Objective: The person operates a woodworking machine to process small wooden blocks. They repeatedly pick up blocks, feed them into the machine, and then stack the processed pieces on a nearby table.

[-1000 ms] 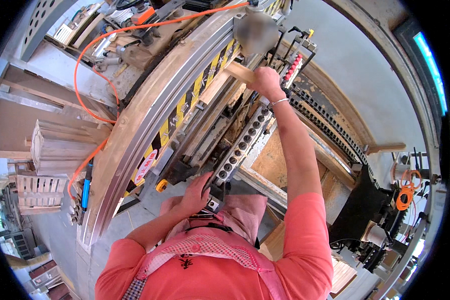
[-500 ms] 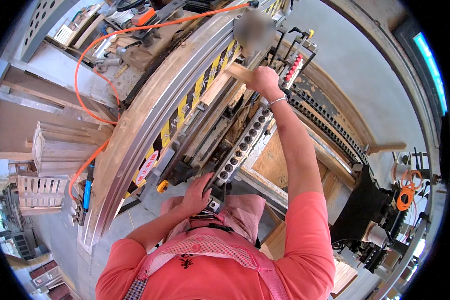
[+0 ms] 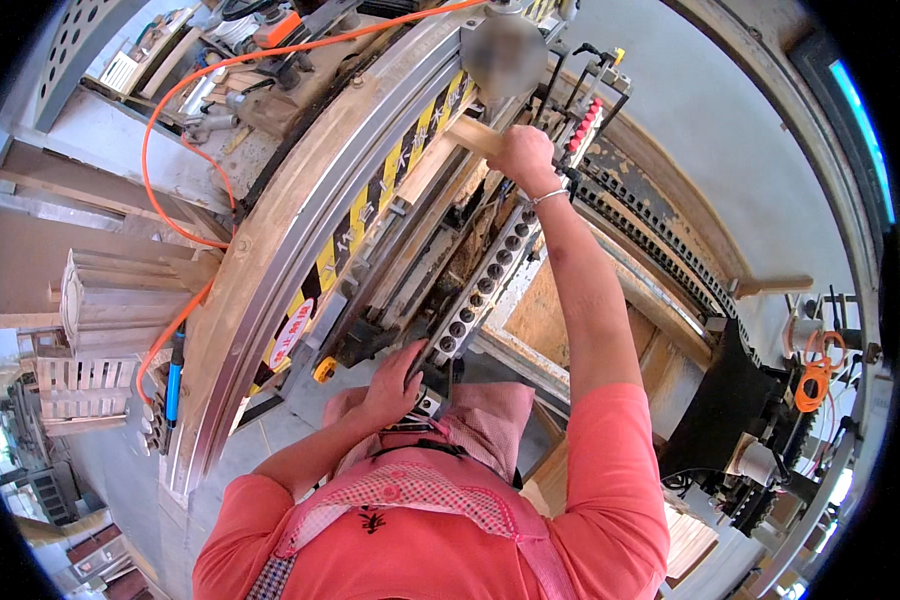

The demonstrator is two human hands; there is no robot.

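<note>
Head view: right hand stretched far fwd, fingers wrapped round a short wooden strip held over the machine's yellow-black striped guard. Left hand close to the body, fingers curled down on the near end of a perforated metal bar; can't tell if it's gripping. Orange hose loops across the bench at left.

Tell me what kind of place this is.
Most likely a woodworking shop. A long woodworking machine with a yellow-and-black striped guard fills the middle, the right hand holds a wooden strip over it, and cut wooden parts stand stacked nearby.
</note>
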